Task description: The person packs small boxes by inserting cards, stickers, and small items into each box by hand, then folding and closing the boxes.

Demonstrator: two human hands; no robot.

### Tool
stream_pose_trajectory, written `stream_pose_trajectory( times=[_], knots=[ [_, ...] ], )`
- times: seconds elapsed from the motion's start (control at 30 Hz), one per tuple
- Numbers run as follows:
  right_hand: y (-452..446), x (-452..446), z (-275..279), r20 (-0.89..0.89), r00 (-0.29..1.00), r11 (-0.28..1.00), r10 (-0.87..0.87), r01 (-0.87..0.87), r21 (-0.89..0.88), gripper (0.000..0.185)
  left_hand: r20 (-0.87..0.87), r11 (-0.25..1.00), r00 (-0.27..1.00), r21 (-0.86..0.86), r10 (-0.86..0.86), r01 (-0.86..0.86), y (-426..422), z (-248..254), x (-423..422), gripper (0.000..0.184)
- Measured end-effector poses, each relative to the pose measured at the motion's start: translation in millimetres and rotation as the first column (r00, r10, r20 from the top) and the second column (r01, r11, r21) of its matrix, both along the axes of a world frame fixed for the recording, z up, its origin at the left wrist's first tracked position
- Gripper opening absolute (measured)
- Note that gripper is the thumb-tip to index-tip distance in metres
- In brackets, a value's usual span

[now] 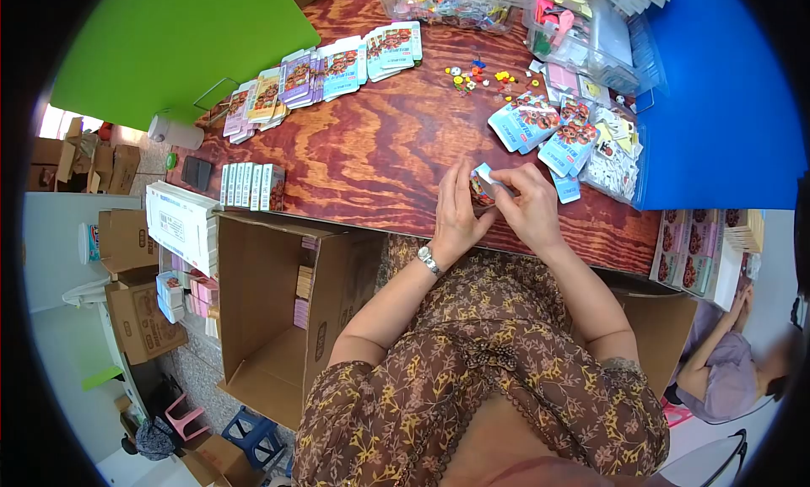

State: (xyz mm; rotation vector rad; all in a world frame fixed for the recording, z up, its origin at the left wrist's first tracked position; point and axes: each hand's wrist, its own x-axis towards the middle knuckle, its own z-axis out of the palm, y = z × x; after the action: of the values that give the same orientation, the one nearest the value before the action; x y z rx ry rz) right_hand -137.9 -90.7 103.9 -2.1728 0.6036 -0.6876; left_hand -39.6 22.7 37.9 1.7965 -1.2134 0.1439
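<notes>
Close to the table's near edge, my left hand [456, 207] and my right hand [531, 207] are closed round a small light-blue printed carton [483, 183]. The thumb and fingers of the right hand pinch its upper part, and the left fingers wrap its left side. Most of the carton is hidden by the fingers. Beyond my right hand lie flat blue cartons [526, 123] with pictures on them, partly overlapping. Small colourful loose pieces [469, 75] are scattered on the wooden table [380, 162] past both hands.
Fanned carton stacks [344, 65] line the far left; upright packed boxes [253, 186] stand at the near left. Clear bins [460, 13] of small parts sit at the back. An open cardboard box [261, 318] is below left. Another person [732, 369] sits at the right.
</notes>
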Motion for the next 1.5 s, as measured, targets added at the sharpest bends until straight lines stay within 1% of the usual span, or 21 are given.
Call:
stream_pose_trajectory(
  times=[0.07,0.17,0.27,0.37,0.47,0.57,0.67,0.77,0.87,0.97,1.07,1.17,1.27,1.37,1.4,1.47,1.5],
  knots=[
    [0,0,-1,-0.020,1.000,0.999,-0.006,0.005,-0.040,0.017,0.011,0.999,0.999,0.011,-0.031,0.031,0,-4,1,0.097],
    [1,-1,3,-0.059,0.998,0.990,0.026,-0.034,-0.137,0.019,0.046,0.998,0.997,0.024,-0.065,0.064,0,-2,-1,0.099],
    [-1,-2,-4,0.008,0.998,0.981,0.058,-0.056,-0.188,0.017,0.074,0.994,0.996,0.103,-0.044,0.036,0,-1,-3,0.102],
    [0,-6,-2,0.074,0.992,0.990,0.107,-0.100,-0.099,0.022,0.102,0.994,0.995,0.110,-0.017,0.006,1,5,-3,0.101],
    [-4,-15,-13,0.083,0.989,0.992,0.123,-0.123,-0.013,0.027,0.080,0.990,0.997,0.138,0.020,-0.031,0,4,-3,0.103],
    [5,-21,-9,0.068,0.995,0.980,0.066,-0.078,0.183,0.029,0.084,0.989,0.996,0.143,0.030,-0.042,0,6,-4,0.104],
    [8,-22,-11,0.073,0.997,0.977,0.019,-0.034,0.211,0.031,0.102,0.986,0.994,0.163,0.029,-0.045,2,6,-6,0.104],
    [10,-23,-10,0.061,0.998,0.997,0.004,-0.009,0.078,0.032,0.132,0.975,0.991,0.213,0.030,-0.058,5,14,-7,0.104],
    [12,-22,-12,0.035,0.999,0.999,-0.021,0.019,0.049,0.033,0.133,0.973,0.991,0.224,0.026,-0.056,5,16,-8,0.105],
    [12,-22,-15,0.068,0.997,0.999,-0.021,0.019,0.036,0.035,0.136,0.971,0.990,0.232,0.025,-0.056,4,15,-9,0.104],
    [16,-23,-12,0.059,0.998,1.000,-0.017,0.018,-0.024,0.036,0.158,0.970,0.987,0.231,0.036,-0.072,3,16,-10,0.101],
    [19,-22,-11,0.071,0.997,0.999,-0.025,0.022,0.035,0.037,0.187,0.973,0.980,0.206,0.064,-0.103,0,18,-11,0.099],
    [26,-23,-14,0.063,0.998,0.989,-0.001,0.010,-0.144,0.036,0.148,0.969,0.986,0.224,0.072,-0.104,0,21,-10,0.098],
    [19,-27,-21,0.021,0.996,0.994,0.082,-0.080,-0.078,0.039,0.179,0.972,0.982,0.214,0.059,-0.098,2,17,-7,0.097],
    [18,-26,-18,0.054,0.996,0.995,0.070,-0.073,0.068,0.041,0.173,0.972,0.984,0.222,0.043,-0.081,4,19,-5,0.097],
    [14,-22,-8,0.112,0.993,0.934,0.034,-0.071,0.351,0.046,0.160,0.971,0.987,0.232,0.011,-0.049,7,25,-4,0.096],
    [11,-19,-9,0.079,0.994,0.964,0.070,-0.088,0.251,0.047,0.171,0.974,0.985,0.222,0.012,-0.051,6,25,-4,0.095]
  ],
)
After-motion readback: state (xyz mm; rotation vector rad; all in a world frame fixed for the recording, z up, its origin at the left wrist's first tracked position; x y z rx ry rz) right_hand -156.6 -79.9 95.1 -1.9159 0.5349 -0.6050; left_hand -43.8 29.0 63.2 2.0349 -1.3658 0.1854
